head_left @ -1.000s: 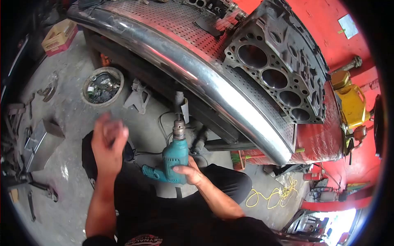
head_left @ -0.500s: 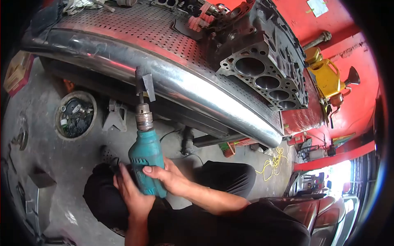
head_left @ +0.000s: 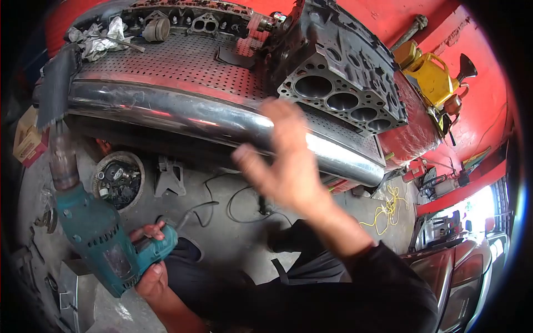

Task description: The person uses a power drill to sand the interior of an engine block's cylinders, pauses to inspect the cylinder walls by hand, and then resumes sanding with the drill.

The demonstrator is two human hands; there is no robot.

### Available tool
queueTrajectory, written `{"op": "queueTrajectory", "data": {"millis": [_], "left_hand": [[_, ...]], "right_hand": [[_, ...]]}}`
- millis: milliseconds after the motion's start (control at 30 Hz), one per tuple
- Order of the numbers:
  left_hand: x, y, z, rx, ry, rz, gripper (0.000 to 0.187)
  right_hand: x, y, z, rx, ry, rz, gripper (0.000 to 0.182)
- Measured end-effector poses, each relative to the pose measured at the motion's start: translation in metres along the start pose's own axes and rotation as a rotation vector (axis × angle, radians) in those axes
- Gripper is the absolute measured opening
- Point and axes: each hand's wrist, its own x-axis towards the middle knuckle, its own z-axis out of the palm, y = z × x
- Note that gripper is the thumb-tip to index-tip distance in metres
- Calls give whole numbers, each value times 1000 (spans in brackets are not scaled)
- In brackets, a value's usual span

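Observation:
A teal power drill (head_left: 94,230) tilts upward at the left, with my left hand (head_left: 151,275) closed around its handle. From its chuck (head_left: 64,166) rises a shaft carrying a dark grey, flat flap of sheet (head_left: 54,91), which overlaps the bench's left end in this view. My right hand (head_left: 291,166) is off the drill, fingers spread and slightly blurred, in front of the rounded metal bench edge (head_left: 200,119). Just beyond it an engine block (head_left: 344,66) rests on the bench, its row of round cylinder bores facing me.
On the perforated bench top (head_left: 172,61) are a piston (head_left: 156,30), a crumpled rag (head_left: 105,41) and a dark flat piece (head_left: 236,56). Below stand a bucket of parts (head_left: 117,180) and a jack stand (head_left: 169,177). A yellow jug (head_left: 433,77) sits far right; a yellow cord (head_left: 388,211) lies on the floor.
The drill has swung left and closer to me in my left hand. My right hand has let go of it and moved up and right toward the bench edge.

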Motion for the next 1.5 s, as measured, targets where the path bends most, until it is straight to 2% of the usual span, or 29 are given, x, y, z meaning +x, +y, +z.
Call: {"op": "queueTrajectory", "data": {"millis": [67,100,167,267,300,367,500,533,567,667,767,800,833,900,933,1000,1033,1067,1133,1233,1300,1333,1433,1500], "left_hand": [[-12,-5,-13,-80,-25,-75,78],[-13,-6,-17,-99,-32,-94,78],[-11,-7,-18,-134,-51,-115,79],[-11,-12,-15,-298,-84,-135,80],[-11,-14,-14,-347,-101,-146,81],[-7,-18,-13,-389,-122,-183,83],[4,-18,-4,-336,-170,-221,80],[5,-19,-3,-320,-179,-229,80],[3,-18,-2,-304,-183,-232,80],[-9,-16,19,-183,-176,-196,79],[-47,-8,63,-36,-144,-154,74],[-65,-7,81,-8,-133,-130,71],[-82,-8,97,10,-121,-96,67],[-120,-21,109,289,-1,-141,58],[-133,-19,135,462,22,49,52],[-150,-27,128,723,-58,152,45],[-142,-25,115,999,-204,254,44],[-139,-25,109,1098,-276,336,46],[-129,-14,131,1283,-420,478,49],[-115,-9,166,1344,-588,417,52],[-106,-28,173,1378,-571,458,55],[-99,-35,176,1393,-566,450,56],[-73,-45,214,1391,-589,461,59],[-64,-52,230,1441,-569,424,59]], "right_hand": [[10,55,-2,-367,45,35,67],[18,66,-3,-367,30,88,64],[30,63,-3,-222,-25,244,57],[32,56,9,-57,74,437,51],[20,60,16,-76,95,320,48],[-12,45,19,-88,163,230,45],[-106,-11,2,116,60,298,43],[-134,-24,1,207,6,422,45],[-153,-34,-4,302,-53,535,46],[-171,-37,-33,848,-355,913,64],[-163,-37,-59,1030,-297,733,85],[-160,-39,-62,1121,-358,701,103],[-155,-45,-69,1180,-412,672,108],[-145,-62,-89,1294,-530,612,117],[-141,-70,-97,1182,-577,609,118],[-155,-67,-96,1261,-482,710,107],[-162,-64,-90,1301,-424,763,102],[-173,-60,-79,1381,-333,755,83],[-184,-43,-75,1484,-299,718,77],[-194,-9,-76,1739,-258,669,61],[-191,14,-76,1793,-198,624,53],[-189,27,-75,1781,-229,569,57],[-178,62,-71,1748,-164,620,54],[-168,82,-71,1696,-179,632,58]]}}
